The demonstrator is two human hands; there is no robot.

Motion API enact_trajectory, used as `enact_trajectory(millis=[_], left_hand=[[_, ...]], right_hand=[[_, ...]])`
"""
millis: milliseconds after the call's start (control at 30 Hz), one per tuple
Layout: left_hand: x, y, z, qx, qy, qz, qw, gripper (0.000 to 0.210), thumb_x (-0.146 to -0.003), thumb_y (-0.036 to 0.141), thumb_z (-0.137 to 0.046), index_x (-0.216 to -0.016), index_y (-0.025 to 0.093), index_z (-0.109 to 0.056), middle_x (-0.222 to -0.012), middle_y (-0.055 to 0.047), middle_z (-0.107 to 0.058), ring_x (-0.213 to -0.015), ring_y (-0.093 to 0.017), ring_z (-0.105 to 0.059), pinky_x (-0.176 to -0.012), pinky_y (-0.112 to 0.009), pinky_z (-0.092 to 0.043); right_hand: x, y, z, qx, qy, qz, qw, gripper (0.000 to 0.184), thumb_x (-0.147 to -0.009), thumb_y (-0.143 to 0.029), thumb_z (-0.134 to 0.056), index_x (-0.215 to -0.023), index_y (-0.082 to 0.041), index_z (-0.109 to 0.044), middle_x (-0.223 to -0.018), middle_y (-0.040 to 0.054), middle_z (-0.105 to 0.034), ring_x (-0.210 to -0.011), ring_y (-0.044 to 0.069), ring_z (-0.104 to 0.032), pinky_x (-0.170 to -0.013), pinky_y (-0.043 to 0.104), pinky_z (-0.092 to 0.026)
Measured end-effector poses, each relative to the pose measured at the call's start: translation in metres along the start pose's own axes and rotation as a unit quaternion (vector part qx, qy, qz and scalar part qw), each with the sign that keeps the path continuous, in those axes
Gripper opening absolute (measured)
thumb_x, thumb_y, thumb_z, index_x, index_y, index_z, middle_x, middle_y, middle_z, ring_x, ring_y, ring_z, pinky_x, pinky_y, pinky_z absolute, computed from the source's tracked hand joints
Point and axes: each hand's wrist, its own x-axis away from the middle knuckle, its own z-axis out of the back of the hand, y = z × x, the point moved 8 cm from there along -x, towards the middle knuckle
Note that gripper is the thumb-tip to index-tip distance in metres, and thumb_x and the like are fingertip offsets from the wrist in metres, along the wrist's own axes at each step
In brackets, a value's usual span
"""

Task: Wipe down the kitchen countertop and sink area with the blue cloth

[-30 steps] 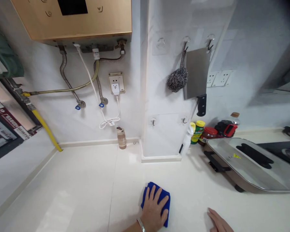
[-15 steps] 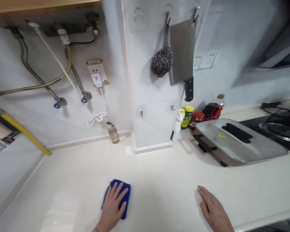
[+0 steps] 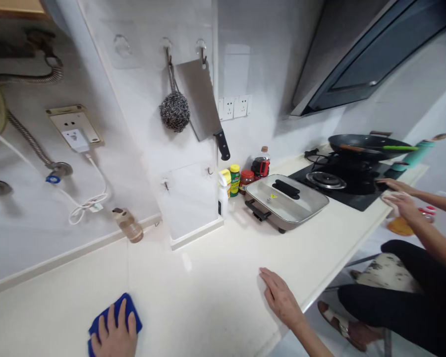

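Observation:
My left hand (image 3: pixel 117 332) lies flat with spread fingers on a folded blue cloth (image 3: pixel 100 320), pressing it against the white countertop (image 3: pixel 193 297). Part of the cloth is hidden under the palm. Over to the right, my right hand (image 3: pixel 282 297) rests on the counter near its front edge, fingers stretched out and close together, with nothing visible in it. Beyond that hand stands a rectangular electric pan (image 3: pixel 260 198) with a lid. A brown bottle (image 3: pixel 128 225) is by the wall, behind the cloth.
At right, a co-worker's hand (image 3: pixel 401 203) holds a pale cloth at the counter edge. A wok (image 3: pixel 367 144) sits on the black stove (image 3: pixel 357 193). A cleaver (image 3: pixel 200 99) and steel scrubber (image 3: pixel 174 111) hang from the pillar. Seasoning jars (image 3: pixel 235 179) stand behind the pan.
My view has swung right, bringing the co-worker, stove and wok into sight. My left hand stays on the blue cloth; my right hand stays flat on the counter.

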Motion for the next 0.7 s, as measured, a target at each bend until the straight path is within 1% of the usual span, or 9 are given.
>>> enact_trajectory(millis=[133,233,333,433,500,567,600,633,700], left_hand=[[0.017,0.056,-0.002,0.059,0.022,-0.096,0.993,0.058,-0.096,0.038,-0.033,-0.151,0.025,-0.041,-0.159,-0.012,-0.039,-0.149,-0.038,-0.028,-0.115,-0.066,-0.030],[0.032,0.111,-0.011,0.089,0.016,-0.161,0.983,0.055,-0.096,0.036,-0.035,-0.147,0.024,-0.048,-0.158,-0.012,-0.042,-0.148,-0.039,-0.031,-0.116,-0.066,-0.028],[0.049,0.180,-0.020,0.113,-0.003,-0.232,0.966,0.051,-0.094,0.034,-0.039,-0.143,0.026,-0.054,-0.154,-0.011,-0.047,-0.145,-0.038,-0.034,-0.117,-0.064,-0.029],[0.072,0.252,-0.022,0.138,-0.019,-0.320,0.937,0.056,-0.092,0.032,-0.047,-0.148,0.032,-0.045,-0.154,-0.007,-0.049,-0.146,-0.037,-0.034,-0.116,-0.062,-0.032],[0.088,0.290,-0.019,0.151,-0.015,-0.370,0.916,0.062,-0.091,0.032,-0.050,-0.152,0.036,-0.038,-0.156,-0.005,-0.046,-0.146,-0.036,-0.034,-0.115,-0.061,-0.033],[0.102,0.315,-0.014,0.160,-0.006,-0.415,0.896,0.065,-0.091,0.032,-0.051,-0.154,0.037,-0.033,-0.159,-0.004,-0.042,-0.146,-0.035,-0.034,-0.116,-0.059,-0.033],[0.107,0.323,-0.012,0.163,-0.004,-0.435,0.886,0.066,-0.092,0.033,-0.051,-0.154,0.037,-0.031,-0.160,-0.003,-0.040,-0.147,-0.034,-0.034,-0.116,-0.059,-0.033],[0.111,0.327,-0.010,0.166,-0.004,-0.454,0.876,0.067,-0.092,0.034,-0.051,-0.155,0.037,-0.029,-0.161,-0.003,-0.039,-0.147,-0.033,-0.033,-0.117,-0.058,-0.033],[0.117,0.325,-0.008,0.168,-0.010,-0.493,0.854,0.068,-0.092,0.037,-0.052,-0.155,0.037,-0.027,-0.162,-0.001,-0.036,-0.148,-0.032,-0.033,-0.117,-0.056,-0.032]], right_hand=[[-0.002,-0.002,0.003,-0.005,0.011,-0.001,1.000,0.052,-0.090,-0.014,-0.041,-0.141,-0.023,-0.048,-0.144,0.0092,-0.056,-0.133,0.023,-0.052,-0.112,0.050,-0.048],[-0.004,-0.005,0.007,-0.012,0.023,-0.003,1.000,0.053,-0.089,-0.011,-0.041,-0.140,-0.024,-0.049,-0.142,0.0091,-0.057,-0.131,0.023,-0.054,-0.111,0.050,-0.049],[-0.008,-0.007,0.010,-0.021,0.022,-0.011,0.999,0.055,-0.086,-0.009,-0.041,-0.139,-0.024,-0.050,-0.142,0.0085,-0.058,-0.132,0.024,-0.054,-0.111,0.051,-0.049],[-0.010,-0.008,0.011,-0.029,0.020,-0.022,0.999,0.057,-0.084,-0.007,-0.042,-0.137,-0.024,-0.052,-0.141,0.0085,-0.058,-0.131,0.024,-0.054,-0.111,0.051,-0.049],[-0.012,-0.008,0.013,-0.034,0.020,-0.029,0.999,0.057,-0.082,-0.006,-0.042,-0.136,-0.023,-0.053,-0.141,0.0089,-0.059,-0.131,0.024,-0.054,-0.111,0.051,-0.049],[-0.014,-0.007,0.014,-0.037,0.021,-0.033,0.999,0.058,-0.081,-0.006,-0.042,-0.135,-0.022,-0.053,-0.141,0.0088,-0.059,-0.132,0.023,-0.053,-0.111,0.050,-0.049],[-0.014,-0.008,0.016,-0.039,0.021,-0.033,0.998,0.058,-0.081,-0.005,-0.042,-0.135,-0.023,-0.053,-0.141,0.0086,-0.058,-0.132,0.023,-0.053,-0.111,0.050,-0.049],[-0.015,-0.008,0.017,-0.040,0.021,-0.032,0.998,0.058,-0.081,-0.005,-0.041,-0.135,-0.023,-0.053,-0.141,0.0085,-0.058,-0.132,0.023,-0.053,-0.111,0.050,-0.049],[-0.016,-0.008,0.019,-0.042,0.025,-0.027,0.998,0.057,-0.081,-0.006,-0.041,-0.134,-0.022,-0.053,-0.140,0.0089,-0.059,-0.132,0.023,-0.053,-0.111,0.050,-0.049]])
